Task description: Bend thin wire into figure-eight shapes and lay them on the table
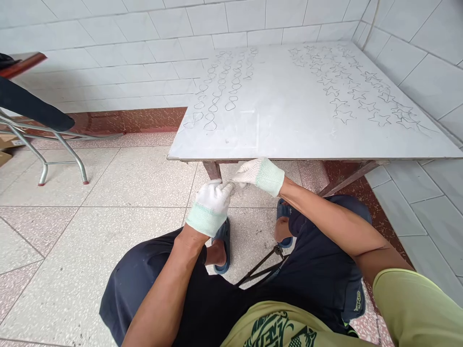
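Note:
My left hand point(213, 200), in a white glove with a mint-green cuff, is closed in a pinch below the table's front edge. Close against it, my right hand point(258, 174), gloved the same way, is closed too. Between and just below the fingertips shows a thin bent wire point(240, 193), faint against the floor; both hands appear to pinch it, and its full shape is partly hidden. On the white tabletop point(282, 120) lie rows of looped wire shapes point(216, 94) at the left and many star-shaped wires point(340, 103) at the right.
Tiled walls point(173, 48) stand behind and to the right of the table. At far left are a metal-legged stool point(72, 149) and a red-brown table edge point(29, 65). A dark metal frame point(260, 265) is between my legs, near my slippers point(223, 246).

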`<state>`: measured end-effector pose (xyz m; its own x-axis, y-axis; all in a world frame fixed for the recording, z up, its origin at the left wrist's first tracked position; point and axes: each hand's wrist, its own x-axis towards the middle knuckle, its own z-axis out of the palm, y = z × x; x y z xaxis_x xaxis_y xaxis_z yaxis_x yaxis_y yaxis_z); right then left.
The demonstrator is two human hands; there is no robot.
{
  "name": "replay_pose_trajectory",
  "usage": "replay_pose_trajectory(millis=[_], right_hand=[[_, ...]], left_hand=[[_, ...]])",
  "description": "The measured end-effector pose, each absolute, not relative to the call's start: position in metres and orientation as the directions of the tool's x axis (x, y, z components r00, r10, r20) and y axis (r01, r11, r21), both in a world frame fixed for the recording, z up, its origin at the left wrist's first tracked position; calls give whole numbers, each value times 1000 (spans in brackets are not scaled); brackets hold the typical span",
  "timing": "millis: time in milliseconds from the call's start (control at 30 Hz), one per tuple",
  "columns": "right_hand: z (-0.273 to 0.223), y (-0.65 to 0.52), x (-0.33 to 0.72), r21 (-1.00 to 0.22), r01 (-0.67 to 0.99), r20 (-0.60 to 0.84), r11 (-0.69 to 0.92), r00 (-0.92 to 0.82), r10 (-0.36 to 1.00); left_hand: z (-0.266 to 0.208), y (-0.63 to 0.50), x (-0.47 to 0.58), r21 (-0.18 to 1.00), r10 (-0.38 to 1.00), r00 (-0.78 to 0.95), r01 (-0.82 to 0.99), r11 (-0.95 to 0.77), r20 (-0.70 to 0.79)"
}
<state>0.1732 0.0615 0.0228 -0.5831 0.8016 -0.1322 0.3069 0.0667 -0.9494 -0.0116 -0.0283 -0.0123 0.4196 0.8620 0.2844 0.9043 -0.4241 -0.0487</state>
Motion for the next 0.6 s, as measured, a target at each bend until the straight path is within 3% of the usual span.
replay_pose_trajectory(millis=[133, 233, 367, 467, 600], right_hand=[[24, 64, 176, -947, 314, -144, 67, -601, 786], [28, 65, 180, -956, 285, -123, 63, -588, 799], [29, 67, 182, -976, 215, -92, 27, -522, 848], [21, 68, 181, -987, 159, -80, 0, -499, 863], [5, 71, 178, -997, 76, -21, 21, -515, 857]], left_hand=[[-16, -29, -15, 139, 854, 367, 887, -441, 368], [-11, -34, -15, 447, 936, 139, 850, -280, 323], [-1, -37, -17, 820, 986, -86, 567, -71, 144], [-1, -36, -15, 935, 996, -83, 355, 0, 32], [-9, -32, -10, 983, 995, -79, 171, 73, -60]])
